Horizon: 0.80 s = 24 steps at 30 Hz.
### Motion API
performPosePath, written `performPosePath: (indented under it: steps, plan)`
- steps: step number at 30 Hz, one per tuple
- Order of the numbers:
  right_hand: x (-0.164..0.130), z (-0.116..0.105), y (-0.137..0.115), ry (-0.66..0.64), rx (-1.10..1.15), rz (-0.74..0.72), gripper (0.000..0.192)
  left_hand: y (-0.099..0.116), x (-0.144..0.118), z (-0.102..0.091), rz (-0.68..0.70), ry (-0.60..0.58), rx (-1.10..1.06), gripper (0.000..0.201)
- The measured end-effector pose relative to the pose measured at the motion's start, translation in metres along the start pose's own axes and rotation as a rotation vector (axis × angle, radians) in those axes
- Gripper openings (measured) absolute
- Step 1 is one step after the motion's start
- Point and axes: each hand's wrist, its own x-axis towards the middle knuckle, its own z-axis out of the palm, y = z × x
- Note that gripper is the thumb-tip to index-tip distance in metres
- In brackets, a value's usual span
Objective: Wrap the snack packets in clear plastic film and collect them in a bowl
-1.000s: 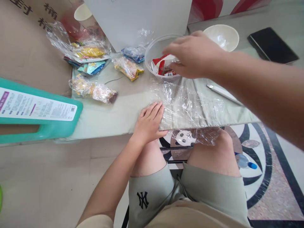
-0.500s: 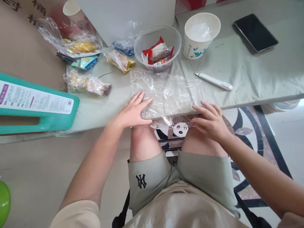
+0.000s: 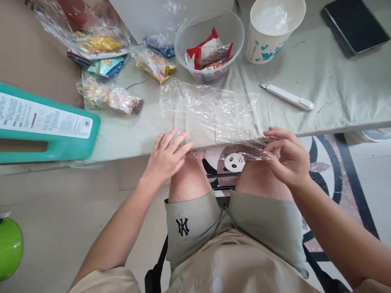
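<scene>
A clear plastic bag (image 3: 214,114) lies crinkled over the cloth-covered table's front edge, its near side hanging above my knees. My left hand (image 3: 167,156) rests at the bag's near left corner, fingers stretched out and a little apart. At the other corner my right hand (image 3: 287,156) pinches the bag's edge between thumb and fingers, drawing the film into folds. Just beyond the bag stands a clear plastic bowl (image 3: 183,53) holding red and white snack packets (image 3: 210,53). A white utility knife (image 3: 287,96) lies to the right of the bag.
A paper cup (image 3: 262,47) with crumpled clear film and a black phone (image 3: 356,24) are at the back right. Wrapped snacks (image 3: 110,95) lie on the left, near a green container (image 3: 70,148). A cardboard box (image 3: 39,61) and a light-coloured panel (image 3: 146,16) stand behind.
My right hand has moved right and closed on the bag's near edge, pulling it that way. My left hand has shifted slightly left and nearer to me. The camera view has shifted.
</scene>
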Motion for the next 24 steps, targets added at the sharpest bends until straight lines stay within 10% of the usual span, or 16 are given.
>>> performPosePath:
  steps: [4,12,19,24]
  plan:
    - [0.005,-0.002,-0.009,0.026,0.016,0.109,0.021,-0.012,0.001,0.01,-0.083,0.289,-0.26,0.009]
    - [0.019,0.014,-0.023,0.328,0.346,0.247,0.036,-0.011,0.003,0.006,-0.415,0.651,-0.984,0.023]
    - [0.008,0.02,-0.004,-0.1,0.167,0.133,0.048,-0.01,0.023,0.003,-0.487,0.684,-1.051,0.036]
    - [0.017,0.028,-0.009,-0.006,0.078,0.086,0.019,-0.026,0.026,-0.004,-0.439,0.634,-0.797,0.046]
